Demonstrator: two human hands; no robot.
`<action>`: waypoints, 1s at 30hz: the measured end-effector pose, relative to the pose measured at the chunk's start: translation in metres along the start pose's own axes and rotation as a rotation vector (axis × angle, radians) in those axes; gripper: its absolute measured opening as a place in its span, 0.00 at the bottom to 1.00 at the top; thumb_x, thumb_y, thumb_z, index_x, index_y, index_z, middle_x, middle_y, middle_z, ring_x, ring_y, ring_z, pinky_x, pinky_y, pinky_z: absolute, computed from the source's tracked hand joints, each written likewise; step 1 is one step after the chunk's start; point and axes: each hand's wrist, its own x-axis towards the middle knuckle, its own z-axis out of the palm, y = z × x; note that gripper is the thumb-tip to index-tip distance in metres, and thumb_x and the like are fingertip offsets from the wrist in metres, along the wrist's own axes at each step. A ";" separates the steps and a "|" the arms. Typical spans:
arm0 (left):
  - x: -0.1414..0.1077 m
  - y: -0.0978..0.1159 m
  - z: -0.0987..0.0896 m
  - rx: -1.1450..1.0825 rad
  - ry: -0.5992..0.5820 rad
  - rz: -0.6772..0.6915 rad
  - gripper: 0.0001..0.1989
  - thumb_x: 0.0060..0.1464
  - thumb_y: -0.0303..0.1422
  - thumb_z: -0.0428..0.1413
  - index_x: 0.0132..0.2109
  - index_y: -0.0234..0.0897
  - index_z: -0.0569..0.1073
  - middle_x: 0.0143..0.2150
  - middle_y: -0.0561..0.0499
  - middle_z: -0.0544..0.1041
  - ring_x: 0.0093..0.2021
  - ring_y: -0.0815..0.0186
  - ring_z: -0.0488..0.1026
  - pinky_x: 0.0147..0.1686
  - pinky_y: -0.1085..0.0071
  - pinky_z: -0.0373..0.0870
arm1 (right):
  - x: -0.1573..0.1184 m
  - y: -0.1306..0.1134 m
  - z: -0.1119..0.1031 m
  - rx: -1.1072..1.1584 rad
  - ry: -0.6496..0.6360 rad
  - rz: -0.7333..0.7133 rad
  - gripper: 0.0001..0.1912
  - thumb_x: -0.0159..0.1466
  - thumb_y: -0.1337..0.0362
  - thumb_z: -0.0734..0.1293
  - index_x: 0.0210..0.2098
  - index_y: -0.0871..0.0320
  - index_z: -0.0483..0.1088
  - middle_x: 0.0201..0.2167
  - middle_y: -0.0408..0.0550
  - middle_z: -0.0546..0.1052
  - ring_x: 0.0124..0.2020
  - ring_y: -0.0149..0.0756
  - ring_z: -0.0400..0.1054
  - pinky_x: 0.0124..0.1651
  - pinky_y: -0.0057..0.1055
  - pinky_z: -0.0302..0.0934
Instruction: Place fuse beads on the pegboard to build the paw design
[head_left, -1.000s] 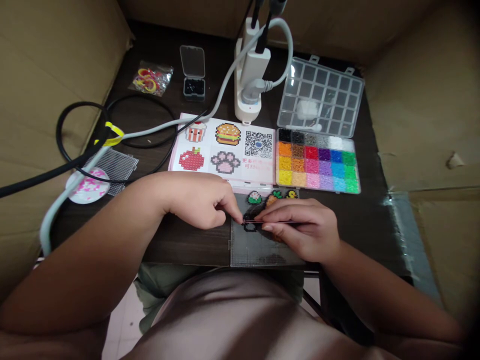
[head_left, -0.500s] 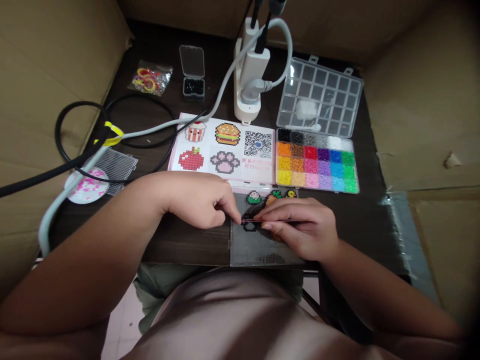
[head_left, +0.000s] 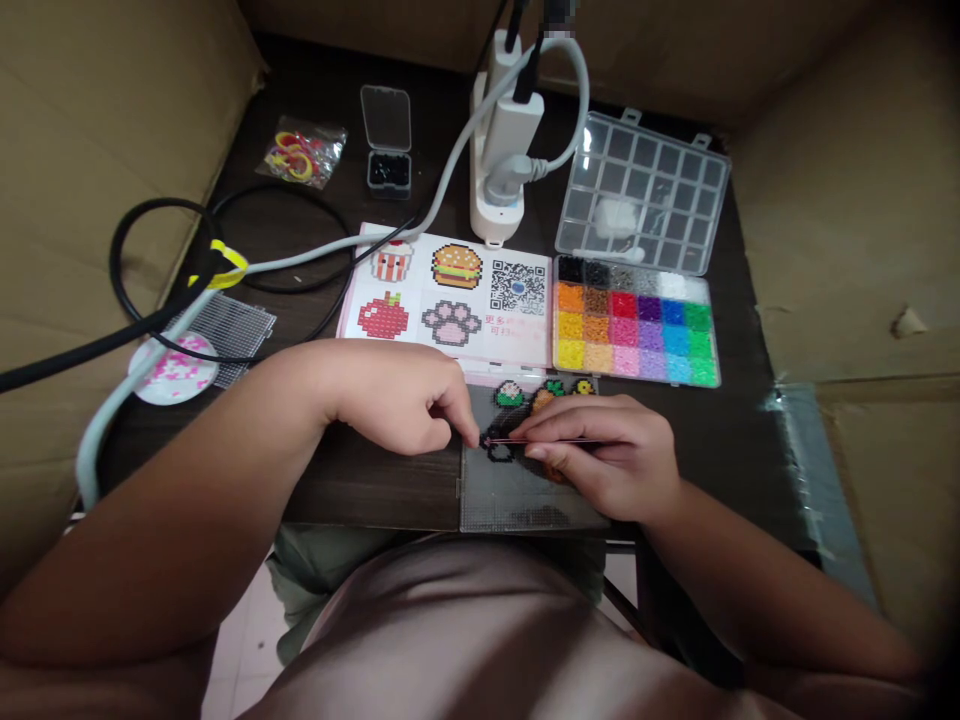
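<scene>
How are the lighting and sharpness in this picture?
Head view: dim, uneven light, right edge nearly black; head view: glare on the clear lid, some pink lettering on the pattern sheet washed out; head view: the thin tool in the right hand has an unclear tip.

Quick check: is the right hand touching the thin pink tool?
Touching: the head view shows the right hand pinching the thin pink tool between thumb and fingers.

Left forearm (head_left: pixel 217 480): bare, from lower left. Left hand (head_left: pixel 405 400): wrist (head_left: pixel 334 385) bent, index finger (head_left: pixel 460 405) extended, others curled. Right forearm (head_left: pixel 765 570): bare, from lower right. Right hand (head_left: pixel 622 450): thumb (head_left: pixel 562 462) and fingers (head_left: pixel 566 425) pinched, pointing left.
</scene>
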 end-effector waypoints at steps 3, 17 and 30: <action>0.000 0.001 0.000 0.003 -0.004 -0.005 0.28 0.51 0.20 0.54 0.53 0.48 0.87 0.49 0.56 0.89 0.42 0.66 0.84 0.42 0.74 0.71 | 0.000 0.000 0.000 0.003 0.003 -0.010 0.05 0.67 0.71 0.75 0.37 0.55 0.84 0.33 0.50 0.88 0.33 0.36 0.84 0.41 0.29 0.81; 0.000 0.000 0.000 0.012 -0.003 -0.002 0.28 0.51 0.19 0.54 0.53 0.45 0.87 0.48 0.57 0.89 0.41 0.68 0.84 0.41 0.76 0.71 | -0.001 0.001 0.000 0.002 -0.002 -0.007 0.06 0.66 0.73 0.75 0.38 0.56 0.84 0.34 0.49 0.88 0.34 0.35 0.84 0.43 0.28 0.80; 0.002 0.001 0.000 0.021 -0.001 0.006 0.28 0.51 0.18 0.54 0.54 0.44 0.87 0.48 0.56 0.89 0.40 0.68 0.84 0.40 0.75 0.71 | 0.000 0.001 0.000 0.002 0.004 -0.004 0.08 0.64 0.75 0.76 0.37 0.56 0.84 0.34 0.50 0.88 0.34 0.35 0.85 0.44 0.27 0.79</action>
